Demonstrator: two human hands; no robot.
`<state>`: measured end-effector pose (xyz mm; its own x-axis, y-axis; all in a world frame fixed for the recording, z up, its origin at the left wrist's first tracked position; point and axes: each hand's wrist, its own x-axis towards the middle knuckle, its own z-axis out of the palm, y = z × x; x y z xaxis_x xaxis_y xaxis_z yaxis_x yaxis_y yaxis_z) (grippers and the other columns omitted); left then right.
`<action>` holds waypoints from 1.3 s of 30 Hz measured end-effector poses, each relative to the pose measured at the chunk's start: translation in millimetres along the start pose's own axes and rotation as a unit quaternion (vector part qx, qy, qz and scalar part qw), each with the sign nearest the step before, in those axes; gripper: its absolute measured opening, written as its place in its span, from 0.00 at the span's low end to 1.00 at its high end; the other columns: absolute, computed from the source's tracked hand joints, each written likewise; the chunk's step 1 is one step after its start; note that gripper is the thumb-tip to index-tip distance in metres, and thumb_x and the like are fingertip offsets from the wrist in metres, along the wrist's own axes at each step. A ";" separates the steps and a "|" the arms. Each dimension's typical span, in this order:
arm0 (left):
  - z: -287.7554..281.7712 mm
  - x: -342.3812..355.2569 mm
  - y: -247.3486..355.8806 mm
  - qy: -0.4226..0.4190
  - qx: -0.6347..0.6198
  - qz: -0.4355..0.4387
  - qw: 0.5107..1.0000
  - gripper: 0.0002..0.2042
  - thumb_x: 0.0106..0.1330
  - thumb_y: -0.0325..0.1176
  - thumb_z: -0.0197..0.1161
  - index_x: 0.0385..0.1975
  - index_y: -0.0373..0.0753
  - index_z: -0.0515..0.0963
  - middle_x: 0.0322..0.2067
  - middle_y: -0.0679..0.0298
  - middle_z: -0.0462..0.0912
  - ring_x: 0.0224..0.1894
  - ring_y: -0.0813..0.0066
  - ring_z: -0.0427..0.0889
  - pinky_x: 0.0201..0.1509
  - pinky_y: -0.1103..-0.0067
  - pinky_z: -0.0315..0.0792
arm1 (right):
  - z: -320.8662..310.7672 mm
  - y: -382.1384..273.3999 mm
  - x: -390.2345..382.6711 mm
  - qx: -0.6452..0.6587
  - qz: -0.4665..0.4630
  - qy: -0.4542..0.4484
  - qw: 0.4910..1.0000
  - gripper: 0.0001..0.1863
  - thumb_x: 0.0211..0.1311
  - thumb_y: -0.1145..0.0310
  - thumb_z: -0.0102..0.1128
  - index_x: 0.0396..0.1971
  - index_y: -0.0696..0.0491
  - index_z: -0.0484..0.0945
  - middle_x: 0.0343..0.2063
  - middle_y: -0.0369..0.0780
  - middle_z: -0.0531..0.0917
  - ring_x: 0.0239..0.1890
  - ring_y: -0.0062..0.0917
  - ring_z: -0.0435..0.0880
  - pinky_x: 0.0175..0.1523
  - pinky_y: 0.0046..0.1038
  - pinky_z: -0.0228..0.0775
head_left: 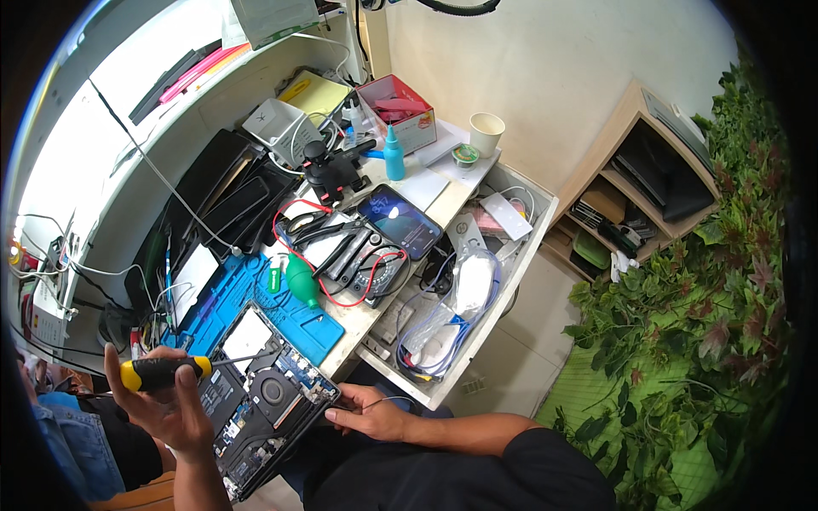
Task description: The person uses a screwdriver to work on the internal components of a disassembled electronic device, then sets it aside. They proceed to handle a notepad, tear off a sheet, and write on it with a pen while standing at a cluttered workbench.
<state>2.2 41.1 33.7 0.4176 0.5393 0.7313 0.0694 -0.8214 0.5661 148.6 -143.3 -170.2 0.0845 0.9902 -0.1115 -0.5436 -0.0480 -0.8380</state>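
An opened laptop with its internals bare lies tilted in front of me, overlapping the near edge of the table. Its black fan, battery and blue circuit board show. My left hand grips a screwdriver by its yellow and black handle, raised over the laptop's left side. The shaft points right, across the upper part of the laptop; whether its tip touches anything I cannot tell. With thumb and fingers, my right hand holds the laptop's right edge.
A blue repair mat lies beyond the laptop, with a green air blower on it. Farther back are a multimeter, a lit phone and a blue bottle. An open drawer with cables juts out right. Another person sits left.
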 end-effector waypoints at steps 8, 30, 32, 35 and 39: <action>-1.6 -14.7 25.0 0.005 -0.006 -0.024 1.000 0.41 0.78 0.25 0.63 0.85 0.41 0.45 0.43 0.54 0.84 0.45 0.71 0.81 0.58 0.71 0.75 | -2.0 -5.3 -0.3 -0.005 -0.003 -0.024 1.000 0.16 0.81 0.62 0.65 0.59 0.54 0.81 0.39 0.32 0.85 0.37 0.13 0.84 0.43 0.23 0.81; -7.7 -51.1 14.5 0.112 -0.016 -0.092 0.989 0.40 0.80 0.30 0.65 0.85 0.43 0.46 0.45 0.55 0.83 0.47 0.77 0.79 0.58 0.78 0.73 | -177.0 -234.8 36.7 -0.825 -0.229 0.164 0.490 0.31 0.54 0.87 0.57 0.59 0.50 0.83 0.68 0.49 0.74 0.76 0.52 0.65 0.81 0.54 0.56; -6.8 -52.6 16.1 0.116 -0.015 -0.094 0.989 0.38 0.81 0.31 0.63 0.84 0.42 0.49 0.45 0.56 0.83 0.47 0.78 0.78 0.58 0.80 0.71 | -174.9 -234.8 37.5 -0.826 -0.234 0.175 0.482 0.30 0.54 0.87 0.56 0.58 0.50 0.83 0.68 0.48 0.73 0.76 0.51 0.64 0.81 0.54 0.57; -9.2 -52.5 15.7 0.115 0.003 -0.092 0.989 0.38 0.82 0.32 0.63 0.84 0.42 0.49 0.45 0.57 0.83 0.47 0.78 0.78 0.58 0.80 0.69 | -167.3 -239.2 30.6 -0.767 -0.281 0.223 0.532 0.29 0.55 0.87 0.55 0.57 0.52 0.83 0.67 0.48 0.75 0.75 0.51 0.66 0.80 0.53 0.59; -8.2 -52.8 12.8 0.115 0.003 -0.099 0.988 0.37 0.82 0.33 0.62 0.85 0.43 0.49 0.45 0.57 0.83 0.47 0.79 0.77 0.58 0.81 0.69 | -164.3 -233.4 15.6 -0.726 -0.308 0.240 0.565 0.29 0.54 0.89 0.53 0.57 0.55 0.82 0.63 0.48 0.77 0.72 0.49 0.70 0.76 0.50 0.64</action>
<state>-26.4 3.6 5.4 0.1778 0.7177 0.6733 0.1349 -0.6955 0.7058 414.1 -138.2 -64.1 0.2903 0.7447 0.6010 0.9430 -0.1157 -0.3121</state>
